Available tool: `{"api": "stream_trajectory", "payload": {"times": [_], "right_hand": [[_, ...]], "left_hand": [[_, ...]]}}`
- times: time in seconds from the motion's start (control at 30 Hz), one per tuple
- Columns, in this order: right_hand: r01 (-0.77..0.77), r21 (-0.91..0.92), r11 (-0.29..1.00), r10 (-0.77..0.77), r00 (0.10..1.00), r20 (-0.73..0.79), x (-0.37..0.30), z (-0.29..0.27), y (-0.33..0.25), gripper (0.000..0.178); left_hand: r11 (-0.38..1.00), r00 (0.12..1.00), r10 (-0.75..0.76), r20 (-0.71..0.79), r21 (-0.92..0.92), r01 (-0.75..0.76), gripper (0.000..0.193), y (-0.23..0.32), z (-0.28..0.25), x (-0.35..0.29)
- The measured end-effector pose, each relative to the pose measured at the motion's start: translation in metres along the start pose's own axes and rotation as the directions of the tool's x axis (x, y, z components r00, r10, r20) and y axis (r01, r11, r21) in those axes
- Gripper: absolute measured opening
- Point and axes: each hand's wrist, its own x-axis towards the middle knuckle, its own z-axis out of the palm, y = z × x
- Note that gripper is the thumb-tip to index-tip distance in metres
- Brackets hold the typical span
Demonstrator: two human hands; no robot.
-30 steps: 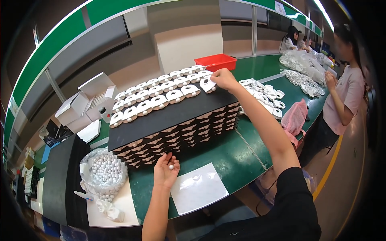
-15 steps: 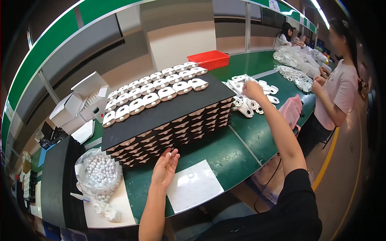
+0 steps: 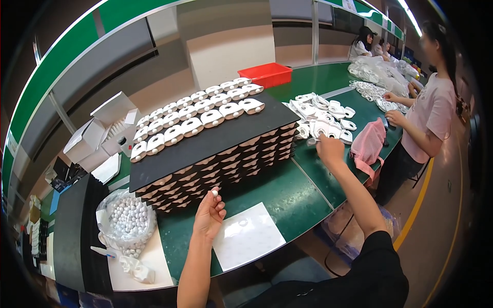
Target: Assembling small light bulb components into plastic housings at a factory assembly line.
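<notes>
My left hand (image 3: 209, 218) is raised near the front of the stack, its thumb and fingers pinching a small white ball (image 3: 214, 193). At the near side of a loose pile of white plastic parts (image 3: 316, 107), my right hand (image 3: 331, 150) is closed on one white plastic part (image 3: 321, 127) with a rounded opening; its fingertips are partly hidden. Between the hands stands a tall stack of black boards (image 3: 210, 169) with parts layered between them. Rows of white parts (image 3: 212, 118), each with a round ball on it, lie on the top board.
A clear bag of white balls (image 3: 128, 215) sits at the left, beside black boards (image 3: 72, 231). A white sheet (image 3: 249, 236) lies in front of me. There are a red bin (image 3: 264, 75), a pink bag (image 3: 368, 143) and an open white box (image 3: 100, 133). A co-worker (image 3: 429, 108) stands at the right.
My right hand has come nearer from the pile's far part, with a white plastic part in it. The ball has turned up between my left fingertips. The co-worker's hands have lowered to the table.
</notes>
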Motion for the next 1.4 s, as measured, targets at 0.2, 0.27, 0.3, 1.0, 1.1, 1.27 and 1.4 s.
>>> {"api": "stream_trajectory", "payload": {"times": [0.2, 0.27, 0.3, 1.0, 1.1, 1.27, 1.4], "right_hand": [[-0.113, 0.529, 0.841, 0.118, 0.993, 0.023, -0.054, -0.047, -0.013, 0.018], [-0.089, 0.746, 0.660, 0.043, 0.996, 0.081, -0.069, -0.058, -0.025, 0.017], [-0.090, 0.747, 0.659, 0.039, 0.996, 0.086, -0.075, -0.065, -0.034, 0.017], [-0.442, 0.894, 0.073, -0.434, 0.793, 0.428, -0.131, -0.043, -0.162, 0.012], [-0.338, 0.922, 0.192, -0.434, 0.813, 0.388, -0.132, -0.041, -0.162, 0.013], [-0.169, 0.956, 0.240, -0.408, 0.876, 0.257, -0.134, -0.042, -0.164, 0.012], [-0.044, 0.956, 0.289, -0.408, 0.898, 0.164, -0.133, -0.047, -0.166, 0.013]], "left_hand": [[0.998, 0.999, 0.050, 0.018, 0.033, -0.051, 0.030, 0.000, 0.003, -0.005], [0.998, 0.998, 0.054, 0.035, 0.041, -0.056, 0.031, 0.000, 0.003, -0.006], [0.997, 0.997, 0.057, 0.056, 0.050, -0.060, 0.032, 0.000, 0.003, -0.006], [0.996, 0.995, 0.047, 0.085, 0.071, -0.053, 0.021, 0.000, 0.005, -0.004], [0.996, 0.995, 0.046, 0.094, 0.068, -0.053, 0.020, 0.000, 0.003, -0.003], [0.997, 0.992, 0.049, 0.116, 0.051, -0.055, 0.019, 0.000, 0.003, -0.003], [0.997, 0.993, 0.051, 0.110, 0.059, -0.058, 0.026, 0.000, 0.005, -0.004]]}}
